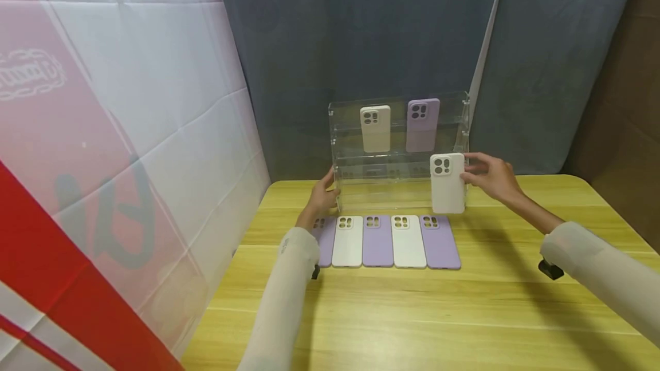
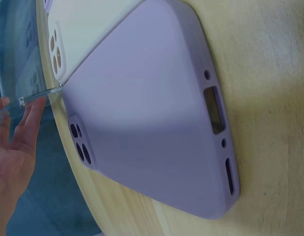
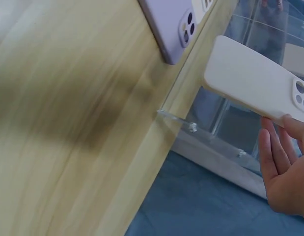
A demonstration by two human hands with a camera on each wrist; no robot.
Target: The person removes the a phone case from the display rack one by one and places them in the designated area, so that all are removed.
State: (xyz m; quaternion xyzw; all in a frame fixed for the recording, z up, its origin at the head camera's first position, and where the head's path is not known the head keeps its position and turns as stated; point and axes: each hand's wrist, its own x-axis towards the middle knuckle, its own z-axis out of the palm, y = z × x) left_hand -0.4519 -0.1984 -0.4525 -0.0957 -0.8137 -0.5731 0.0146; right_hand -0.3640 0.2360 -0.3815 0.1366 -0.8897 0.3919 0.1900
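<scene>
My right hand (image 1: pixel 492 176) pinches a white phone case (image 1: pixel 447 190) by its side edge, upright at the right end of a clear tiered display rack (image 1: pixel 361 188). In the right wrist view that white case (image 3: pixel 250 73) is tilted, with the thumb and fingertips on its long edge. My left hand (image 1: pixel 322 196) grips the rack's left side panel, seen edge-on beside the fingers (image 2: pixel 31 123) in the left wrist view. A white case (image 1: pixel 376 130) and a purple case (image 1: pixel 423 125) stand on the rack's upper part.
Before the rack, several phone cases lie in a row, alternating purple (image 1: pixel 440 245) and white (image 1: pixel 409 245), camera cutouts towards the rack. The leftmost purple case (image 1: pixel 325 245) is partly behind my left forearm. A wooden table (image 1: pixel 412 314) carries everything; a grey curtain (image 1: pixel 361 33) hangs behind.
</scene>
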